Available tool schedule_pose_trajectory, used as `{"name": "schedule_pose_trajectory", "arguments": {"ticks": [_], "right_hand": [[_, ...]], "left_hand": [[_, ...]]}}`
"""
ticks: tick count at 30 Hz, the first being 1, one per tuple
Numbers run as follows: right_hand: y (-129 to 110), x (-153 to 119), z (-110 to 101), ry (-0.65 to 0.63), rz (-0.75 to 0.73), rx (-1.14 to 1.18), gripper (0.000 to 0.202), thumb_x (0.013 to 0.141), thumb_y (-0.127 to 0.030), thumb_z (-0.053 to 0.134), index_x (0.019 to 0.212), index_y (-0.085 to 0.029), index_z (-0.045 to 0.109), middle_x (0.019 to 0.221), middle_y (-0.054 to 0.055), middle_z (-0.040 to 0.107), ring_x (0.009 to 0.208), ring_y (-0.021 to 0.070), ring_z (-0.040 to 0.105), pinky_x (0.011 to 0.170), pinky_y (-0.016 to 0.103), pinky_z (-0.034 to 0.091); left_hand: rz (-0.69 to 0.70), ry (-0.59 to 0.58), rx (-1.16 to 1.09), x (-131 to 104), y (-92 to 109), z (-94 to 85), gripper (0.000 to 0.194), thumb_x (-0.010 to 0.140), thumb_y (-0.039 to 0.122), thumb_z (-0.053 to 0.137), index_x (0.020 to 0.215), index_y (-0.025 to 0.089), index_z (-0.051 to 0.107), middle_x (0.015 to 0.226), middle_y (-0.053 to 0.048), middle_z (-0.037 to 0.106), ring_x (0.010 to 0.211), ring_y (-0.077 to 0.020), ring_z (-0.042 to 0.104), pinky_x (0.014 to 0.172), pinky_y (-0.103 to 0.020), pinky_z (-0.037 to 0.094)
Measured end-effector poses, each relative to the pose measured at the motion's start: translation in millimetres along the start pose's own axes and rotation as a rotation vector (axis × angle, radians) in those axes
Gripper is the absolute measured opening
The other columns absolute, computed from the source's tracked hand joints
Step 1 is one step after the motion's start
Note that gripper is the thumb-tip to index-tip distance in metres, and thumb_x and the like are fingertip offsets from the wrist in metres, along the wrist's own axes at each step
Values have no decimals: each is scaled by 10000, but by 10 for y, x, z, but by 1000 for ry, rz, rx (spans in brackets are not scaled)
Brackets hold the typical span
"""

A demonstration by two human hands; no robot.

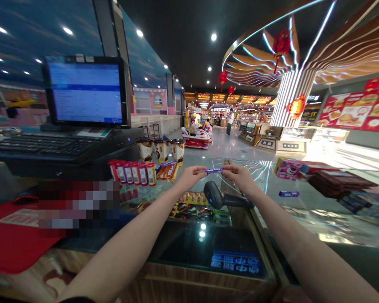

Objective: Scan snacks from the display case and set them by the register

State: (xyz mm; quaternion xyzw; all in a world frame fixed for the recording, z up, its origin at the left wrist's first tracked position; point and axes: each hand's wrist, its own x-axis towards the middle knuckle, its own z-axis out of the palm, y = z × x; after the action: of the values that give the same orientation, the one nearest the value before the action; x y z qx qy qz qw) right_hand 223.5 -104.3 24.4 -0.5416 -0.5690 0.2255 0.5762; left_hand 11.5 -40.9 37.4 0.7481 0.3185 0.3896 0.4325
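Observation:
Between both hands, above the glass counter, is a small purple packet [214, 171], stretched sideways like a slim stick. My left hand [191, 176] pinches its left end. At the right end, my right hand [240, 176] grips it with thumb and fingers. Just below the hands lies a black barcode scanner [219, 197], its head toward the left and its handle under my right wrist. Another small purple packet [289, 194] lies flat on the glass to the right of my right hand.
A monitor [86, 92] and keyboard [44, 145] stand at left. Red-capped tubes [135, 173], lidded cups [161, 149] and an orange packet [167, 171] sit left of my hands. At right are a pink box [287, 168] and brown packs [339, 184]. A person [230, 121] stands far off.

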Motion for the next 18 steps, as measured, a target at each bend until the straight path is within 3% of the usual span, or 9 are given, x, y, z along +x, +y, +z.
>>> {"name": "schedule_pose_trajectory", "arguments": {"ticks": [8,12,18], "right_hand": [[18,-1,66,-77,-23,-77,341,725,-418,665,935,-158,732,765,48,723,707,176,645,696,312,496],[47,-3,73,-91,-27,-158,303,773,-406,626,932,-175,740,758,45,731,703,177,657,700,309,504],[86,-3,58,-115,-24,-228,288,819,-398,585,941,-194,747,810,41,746,758,190,681,732,310,516]], "left_hand": [[81,53,186,29,-119,-52,289,809,331,618,1039,177,703,848,-41,737,785,-173,663,758,-293,498],[206,108,353,-17,-116,-67,253,854,367,568,997,217,713,917,-22,731,833,-175,649,793,-297,482],[290,100,331,-74,-76,-41,255,874,362,557,1039,225,696,970,-7,727,882,-165,641,800,-270,473]]}}
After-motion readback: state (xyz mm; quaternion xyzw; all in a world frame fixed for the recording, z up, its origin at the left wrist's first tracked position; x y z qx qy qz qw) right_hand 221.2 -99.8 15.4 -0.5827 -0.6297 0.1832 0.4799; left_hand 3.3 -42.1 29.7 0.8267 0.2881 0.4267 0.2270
